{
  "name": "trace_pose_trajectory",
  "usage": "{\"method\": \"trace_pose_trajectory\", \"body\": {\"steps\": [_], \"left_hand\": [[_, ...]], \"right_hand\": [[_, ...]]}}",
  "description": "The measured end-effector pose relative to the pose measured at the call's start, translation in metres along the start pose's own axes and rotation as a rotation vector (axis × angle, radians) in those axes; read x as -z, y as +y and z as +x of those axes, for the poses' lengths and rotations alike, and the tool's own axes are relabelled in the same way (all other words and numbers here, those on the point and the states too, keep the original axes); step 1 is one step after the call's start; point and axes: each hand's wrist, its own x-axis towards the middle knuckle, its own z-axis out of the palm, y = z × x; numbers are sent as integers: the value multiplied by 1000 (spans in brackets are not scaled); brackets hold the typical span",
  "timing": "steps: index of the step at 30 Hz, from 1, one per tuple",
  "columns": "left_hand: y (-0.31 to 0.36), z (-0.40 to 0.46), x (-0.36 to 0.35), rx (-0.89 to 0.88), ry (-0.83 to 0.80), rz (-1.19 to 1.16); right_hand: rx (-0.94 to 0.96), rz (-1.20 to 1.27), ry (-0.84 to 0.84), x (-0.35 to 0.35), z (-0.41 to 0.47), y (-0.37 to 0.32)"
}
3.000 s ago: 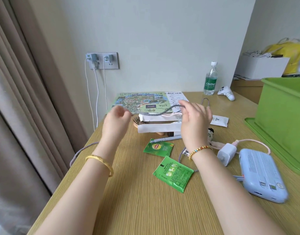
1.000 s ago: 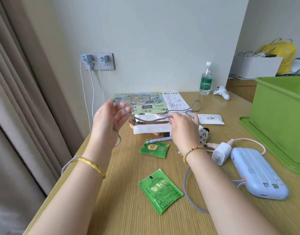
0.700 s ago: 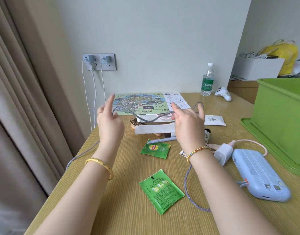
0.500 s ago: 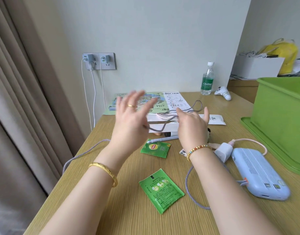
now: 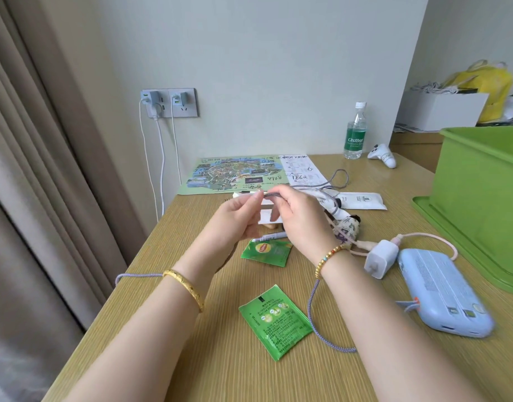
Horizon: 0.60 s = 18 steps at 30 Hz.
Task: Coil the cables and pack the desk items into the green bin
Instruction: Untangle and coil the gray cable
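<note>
At frame centre, the left hand (image 5: pixel 237 219) and right hand (image 5: pixel 300 216) both pinch a grey braided cable (image 5: pixel 274 194), its held span running left-right above the worktop (image 5: pixel 191 358). The green bin (image 5: pixel 481 195) stands at right.

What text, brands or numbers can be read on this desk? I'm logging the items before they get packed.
"Cestbon": green label of the water bottle.
"Lipton": upper green tea sachet.
"126a" and "6", handwritten: white sheet.
"4968", handwritten: illustrated map.
Too small or blurred: print on the lower green sachet, the white packet, the blue power bank.
</note>
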Motion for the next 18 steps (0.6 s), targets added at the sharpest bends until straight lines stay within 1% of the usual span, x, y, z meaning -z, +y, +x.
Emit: {"method": "trace_pose_trajectory", "body": {"steps": [2, 4, 6, 7, 9, 11, 13, 14, 16, 18], "left_hand": [[4, 2, 3, -25, 85, -163], [9, 4, 8, -64, 154, -347], [15, 6, 15, -89, 213, -474], [18, 8, 20, -88, 268, -505], [22, 10, 32, -80, 418, -533], [21, 11, 46, -56, 614, -546], [16, 9, 55, -25, 773, -481], [13, 9, 57, -7, 813, -390], [5, 10, 58, 39, 836, -130], [2, 12, 55, 69, 796, 189]], "right_hand": [[-30, -18, -33, -1, 0, 2], [-55, -90, -61, -4, 1, 5], [-38, -290, -70, -5, 1, 11], [-15, -410, -60, -5, 0, 14], [0, -576, -28, -1, -1, 22], [-33, -647, -4, 5, -2, 27], [-34, -682, 22, 9, -1, 29], [-22, -682, 32, 9, 0, 28], [4, -651, 70, 9, 1, 25], [3, -616, 122, 10, 1, 24]]}}
